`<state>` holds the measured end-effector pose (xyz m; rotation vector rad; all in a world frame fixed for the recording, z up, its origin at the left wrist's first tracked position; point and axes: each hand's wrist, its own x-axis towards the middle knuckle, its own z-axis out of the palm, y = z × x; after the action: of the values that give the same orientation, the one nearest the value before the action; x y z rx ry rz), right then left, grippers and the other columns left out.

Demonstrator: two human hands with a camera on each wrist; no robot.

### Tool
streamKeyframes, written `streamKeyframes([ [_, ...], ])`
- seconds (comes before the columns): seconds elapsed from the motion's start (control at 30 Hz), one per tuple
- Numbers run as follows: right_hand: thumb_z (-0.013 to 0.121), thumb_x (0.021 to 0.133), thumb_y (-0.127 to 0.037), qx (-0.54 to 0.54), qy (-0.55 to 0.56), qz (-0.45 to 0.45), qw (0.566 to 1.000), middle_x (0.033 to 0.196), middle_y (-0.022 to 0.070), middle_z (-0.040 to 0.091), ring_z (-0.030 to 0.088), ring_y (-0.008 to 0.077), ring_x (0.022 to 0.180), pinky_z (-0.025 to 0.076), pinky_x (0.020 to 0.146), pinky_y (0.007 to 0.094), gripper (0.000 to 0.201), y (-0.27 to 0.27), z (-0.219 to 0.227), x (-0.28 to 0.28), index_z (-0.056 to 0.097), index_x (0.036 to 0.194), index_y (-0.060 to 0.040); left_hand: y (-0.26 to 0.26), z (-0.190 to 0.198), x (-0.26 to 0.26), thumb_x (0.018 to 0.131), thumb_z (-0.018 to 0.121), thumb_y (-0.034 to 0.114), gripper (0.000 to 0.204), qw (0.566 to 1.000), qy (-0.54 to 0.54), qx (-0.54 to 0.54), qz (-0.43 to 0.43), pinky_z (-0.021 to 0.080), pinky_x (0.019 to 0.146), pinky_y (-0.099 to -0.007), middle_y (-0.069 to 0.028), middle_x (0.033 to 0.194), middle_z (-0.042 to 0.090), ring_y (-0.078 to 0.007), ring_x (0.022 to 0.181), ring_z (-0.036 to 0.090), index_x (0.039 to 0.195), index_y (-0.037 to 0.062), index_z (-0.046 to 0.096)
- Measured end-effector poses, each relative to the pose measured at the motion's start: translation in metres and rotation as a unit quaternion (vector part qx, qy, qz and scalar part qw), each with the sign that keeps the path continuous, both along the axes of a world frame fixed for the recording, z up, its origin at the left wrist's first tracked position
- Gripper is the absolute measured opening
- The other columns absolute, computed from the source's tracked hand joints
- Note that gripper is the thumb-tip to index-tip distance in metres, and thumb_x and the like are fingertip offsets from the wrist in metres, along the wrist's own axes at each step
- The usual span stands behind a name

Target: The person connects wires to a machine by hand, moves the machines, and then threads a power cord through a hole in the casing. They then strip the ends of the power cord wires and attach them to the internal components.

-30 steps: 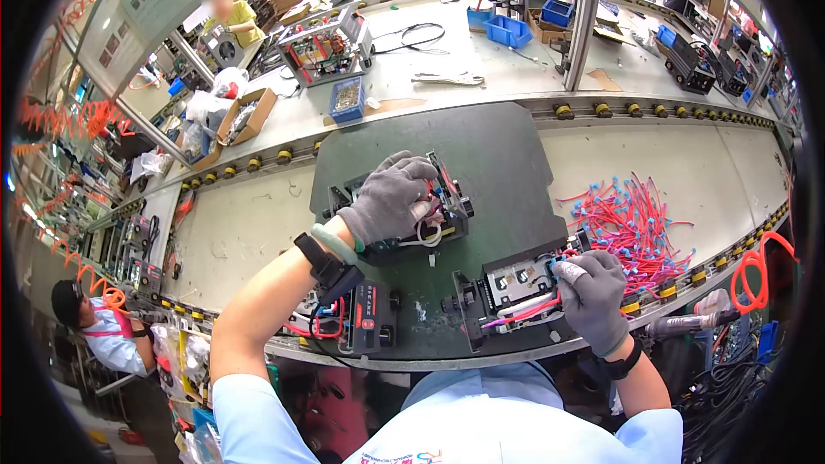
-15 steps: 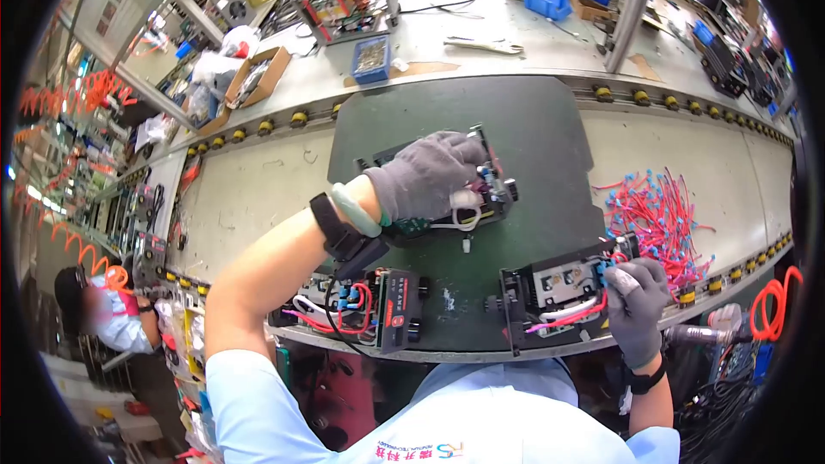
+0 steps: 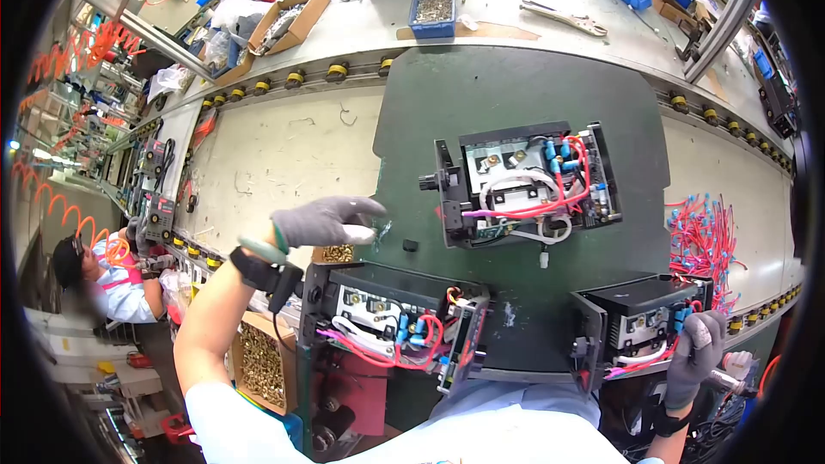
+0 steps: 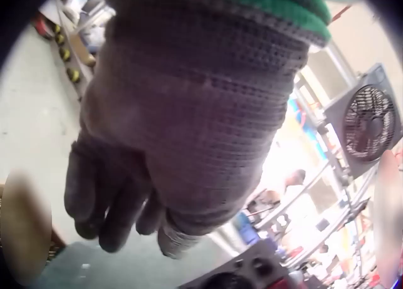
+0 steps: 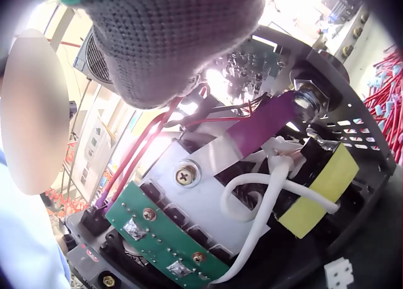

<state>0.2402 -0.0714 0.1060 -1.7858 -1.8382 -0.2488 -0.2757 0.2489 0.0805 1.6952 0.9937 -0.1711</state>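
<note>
In the head view my gloved left hand (image 3: 322,222) hovers over the board's left edge, fingers straight and holding nothing. The left wrist view shows the same glove (image 4: 182,119) with fingers spread downward. My gloved right hand (image 3: 698,352) is at the right-hand machine unit (image 3: 632,314), fingers curled at its red wires (image 3: 666,352). In the right wrist view those wires (image 5: 148,144) run up under the glove, which hides the fingertips. A second open unit (image 3: 524,189) with red and white wires sits mid-board; a third unit (image 3: 387,314) stands at the front left.
A green board (image 3: 516,86) lies across the roller line. Red wires with blue ends (image 3: 705,241) are heaped at the right. Boxes of brass fittings (image 3: 262,369) stand at the front left. Behind are a blue bin (image 3: 432,13) and pliers (image 3: 563,17). Another person (image 3: 112,275) works at left.
My left hand has come off the middle unit and moved left, toward my body, uncovering that unit's wires. My right hand stays at the right-hand unit. The head view has shifted.
</note>
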Motion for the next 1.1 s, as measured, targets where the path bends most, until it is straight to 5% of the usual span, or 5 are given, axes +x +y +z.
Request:
streamKeyframes([
  [0.23, 0.058, 0.08, -0.007, -0.002, 0.004, -0.037, 0.999, 0.09, 0.0115, 0.058, 0.056, 0.0315, 0.085, 0.045, 0.078, 0.0431, 0.016, -0.003, -0.006, 0.0, 0.061, 0.095, -0.001, 0.012, -0.014, 0.06, 0.089, 0.077, 0.026, 0.059, 0.968, 0.039, 0.013, -0.249, 0.053, 0.072, -0.0364, -0.0131, 0.084, 0.071, -0.0224, 0.076, 0.069, 0.141, 0.0135, 0.052],
  [0.4, 0.056, 0.077, -0.004, 0.0, -0.002, -0.065, 0.998, 0.087, 0.0111, 0.056, 0.054, 0.0301, 0.083, 0.043, 0.078, 0.043, 0.013, 0.001, -0.004, -0.006, 0.057, 0.089, -0.0013, 0.009, -0.045, 0.07, 0.085, 0.075, 0.033, 0.035, 0.945, 0.003, 0.123, -0.303, 0.053, 0.076, -0.0438, -0.0168, 0.096, 0.071, -0.0407, 0.09, 0.066, 0.108, 0.0098, 0.062],
  [0.6, 0.056, 0.075, -0.002, -0.001, 0.015, -0.068, 0.998, 0.086, 0.0103, 0.054, 0.052, 0.029, 0.082, 0.043, 0.076, 0.0403, 0.013, 0.004, -0.002, -0.009, 0.056, 0.088, -0.0014, 0.029, -0.02, 0.02, 0.095, 0.067, 0.012, 0.02, 0.995, -0.081, 0.005, -0.054, 0.052, 0.086, -0.0306, -0.0004, 0.098, 0.064, -0.0107, 0.095, 0.06, 0.112, 0.0022, 0.062],
  [0.77, 0.056, 0.078, 0.003, 0.0, 0.029, -0.045, 0.999, 0.09, 0.013, 0.057, 0.054, 0.0315, 0.086, 0.045, 0.08, 0.0423, 0.017, -0.002, -0.007, -0.002, 0.058, 0.094, 0.001, 0.022, 0.044, -0.026, 0.092, 0.066, 0.009, 0.021, 0.964, -0.11, 0.064, 0.232, 0.052, 0.064, -0.0252, -0.0029, 0.087, 0.065, -0.01, 0.07, 0.061, 0.112, 0.0072, 0.059],
  [1.1, 0.056, 0.083, 0.011, 0.034, 0.053, 0.001, 0.998, 0.089, 0.0138, 0.059, 0.057, 0.029, 0.086, 0.047, 0.079, 0.0387, 0.022, 0.001, -0.008, -0.003, 0.064, 0.102, 0.004, -0.098, 0.131, -0.007, 0.098, 0.058, 0.017, 0.04, 0.913, -0.212, 0.151, 0.315, 0.053, 0.068, -0.0245, -0.0049, 0.102, 0.066, -0.0092, 0.079, 0.064, 0.134, -0.0002, 0.055],
])
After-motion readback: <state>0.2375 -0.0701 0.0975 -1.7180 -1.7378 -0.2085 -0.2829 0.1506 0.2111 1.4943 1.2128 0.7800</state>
